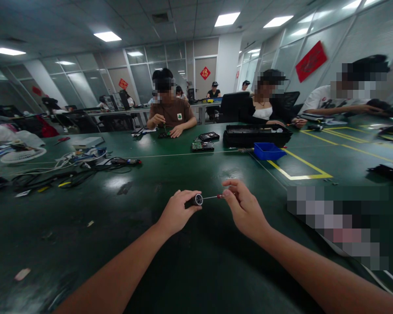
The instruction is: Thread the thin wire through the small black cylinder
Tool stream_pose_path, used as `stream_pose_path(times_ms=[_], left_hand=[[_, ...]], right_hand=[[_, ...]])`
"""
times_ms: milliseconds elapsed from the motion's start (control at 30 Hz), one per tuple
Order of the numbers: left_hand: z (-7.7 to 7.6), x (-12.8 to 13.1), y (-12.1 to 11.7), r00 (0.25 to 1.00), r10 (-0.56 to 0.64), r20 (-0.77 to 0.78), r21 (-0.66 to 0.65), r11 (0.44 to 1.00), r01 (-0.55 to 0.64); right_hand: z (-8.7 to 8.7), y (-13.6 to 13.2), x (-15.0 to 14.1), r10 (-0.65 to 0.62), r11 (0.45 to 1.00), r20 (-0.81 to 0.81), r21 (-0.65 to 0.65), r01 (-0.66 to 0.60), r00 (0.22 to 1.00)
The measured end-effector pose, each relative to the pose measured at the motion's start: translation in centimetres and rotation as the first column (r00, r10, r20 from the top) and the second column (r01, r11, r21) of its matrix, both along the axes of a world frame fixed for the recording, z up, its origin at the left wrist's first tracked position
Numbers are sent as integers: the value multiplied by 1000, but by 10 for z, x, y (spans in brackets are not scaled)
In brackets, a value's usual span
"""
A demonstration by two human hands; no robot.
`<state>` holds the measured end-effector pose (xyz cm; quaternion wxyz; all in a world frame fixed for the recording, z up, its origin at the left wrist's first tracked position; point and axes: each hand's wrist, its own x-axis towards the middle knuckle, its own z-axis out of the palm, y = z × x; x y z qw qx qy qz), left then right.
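My left hand [178, 210] is closed around a small black cylindrical part [198, 199] with a pale ring at its open end, which faces right. Between the thumb and fingers of my right hand [244, 207] is a screwdriver [220, 196] with a red handle, most of it hidden by the hand. Its thin metal shaft points left and its tip reaches the ringed end of the black part. Whether the tip sits inside or only touches the rim, I cannot tell. Both hands are held above the green table [144, 261].
A blue bin [269, 151] and a long black tray [257, 136] stand ahead, right of some hard drives [205, 141]. Tangled cables [81, 168] lie at left. Co-workers sit across the table, one with a brown shirt [173, 111]. Yellow tape [309, 177] marks the right side.
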<state>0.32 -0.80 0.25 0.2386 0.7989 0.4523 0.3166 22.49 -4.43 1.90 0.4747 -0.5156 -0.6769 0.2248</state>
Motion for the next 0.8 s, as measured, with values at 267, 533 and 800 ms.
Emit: stream_pose_path(times_ms=[267,533,800], left_hand=[[5,3,-2,1000,31,1,36,999,-31],[6,6,-5,998,26,-56,13,1000,-25],[6,4,-5,997,63,-41,13,998,-62]], right_hand=[[-10,21,2,-2,965,-577,-217,-150,817],[-5,19,4,-20,992,-437,-121,-37,899],[1,9,3,-23,1000,-99,-19,21,995]])
